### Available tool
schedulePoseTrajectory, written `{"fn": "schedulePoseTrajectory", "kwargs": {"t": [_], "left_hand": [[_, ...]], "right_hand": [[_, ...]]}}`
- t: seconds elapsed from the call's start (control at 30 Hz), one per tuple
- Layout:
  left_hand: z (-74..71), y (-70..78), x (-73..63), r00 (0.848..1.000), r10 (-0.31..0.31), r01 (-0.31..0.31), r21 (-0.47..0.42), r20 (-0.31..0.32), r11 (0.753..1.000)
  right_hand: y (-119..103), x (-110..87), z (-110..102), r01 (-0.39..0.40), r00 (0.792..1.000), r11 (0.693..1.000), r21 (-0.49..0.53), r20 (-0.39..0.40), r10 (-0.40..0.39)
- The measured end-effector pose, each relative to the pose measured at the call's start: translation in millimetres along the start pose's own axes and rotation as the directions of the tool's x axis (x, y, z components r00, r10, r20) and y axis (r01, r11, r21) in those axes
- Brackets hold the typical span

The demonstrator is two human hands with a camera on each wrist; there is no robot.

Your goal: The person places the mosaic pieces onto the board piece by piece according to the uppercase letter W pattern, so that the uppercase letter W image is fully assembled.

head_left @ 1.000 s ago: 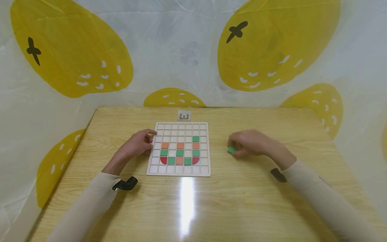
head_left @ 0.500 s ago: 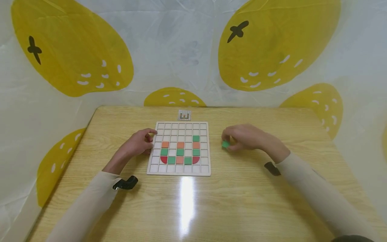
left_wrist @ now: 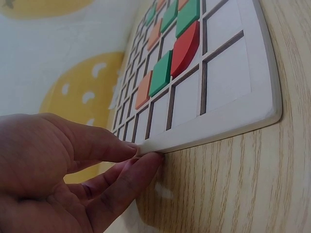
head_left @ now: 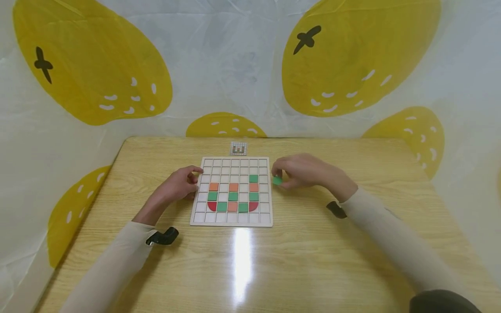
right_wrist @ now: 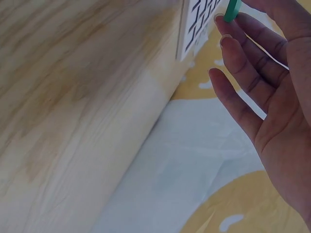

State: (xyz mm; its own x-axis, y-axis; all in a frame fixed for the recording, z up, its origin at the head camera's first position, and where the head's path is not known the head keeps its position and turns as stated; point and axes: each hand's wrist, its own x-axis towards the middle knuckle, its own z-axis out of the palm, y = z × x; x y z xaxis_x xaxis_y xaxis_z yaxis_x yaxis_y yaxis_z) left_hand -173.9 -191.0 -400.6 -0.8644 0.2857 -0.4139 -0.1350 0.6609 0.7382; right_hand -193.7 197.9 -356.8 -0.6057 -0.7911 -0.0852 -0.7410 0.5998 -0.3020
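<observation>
A white grid board (head_left: 231,220) lies flat on the table. Green (head_left: 232,197), orange (head_left: 233,187) and red (head_left: 212,207) tiles fill several of its squares. At the board's left edge, my left hand (head_left: 178,186) holds the rim; thumb and fingertips meet at it in the left wrist view (left_wrist: 92,165). Just right of the board, my right hand (head_left: 307,170) pinches a green tile (head_left: 277,180) between thumb and fingers. The right wrist view has that tile (right_wrist: 232,10) at the top, with the other fingers (right_wrist: 235,99) loosely bent.
A small card (head_left: 238,148) printed with a grid pattern lies behind the board. The wooden table (head_left: 313,261) ends at a patterned cloth (head_left: 250,65) at the back. Dark straps (head_left: 162,237) show at both wrists.
My right hand has moved left and slightly away from me with the green tile, from open table to near the board's right edge. My left hand has stayed at the board.
</observation>
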Motion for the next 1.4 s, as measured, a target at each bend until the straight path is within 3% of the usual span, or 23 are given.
{"fn": "schedulePoseTrajectory", "kwargs": {"t": [0.97,1.4], "left_hand": [[0.1,2.6,-0.8,1.0,-0.018,0.018,-0.017,-0.002,1.0],[-1.1,4.1,0.7,1.0,-0.018,0.018,-0.029,0.0,0.999]], "right_hand": [[-32.2,82.6,6.2,0.131,0.99,0.991,0.019,0.041,-0.132],[-43.3,112.1,9.4,0.126,0.987,0.992,-0.003,0.105,-0.125]]}}
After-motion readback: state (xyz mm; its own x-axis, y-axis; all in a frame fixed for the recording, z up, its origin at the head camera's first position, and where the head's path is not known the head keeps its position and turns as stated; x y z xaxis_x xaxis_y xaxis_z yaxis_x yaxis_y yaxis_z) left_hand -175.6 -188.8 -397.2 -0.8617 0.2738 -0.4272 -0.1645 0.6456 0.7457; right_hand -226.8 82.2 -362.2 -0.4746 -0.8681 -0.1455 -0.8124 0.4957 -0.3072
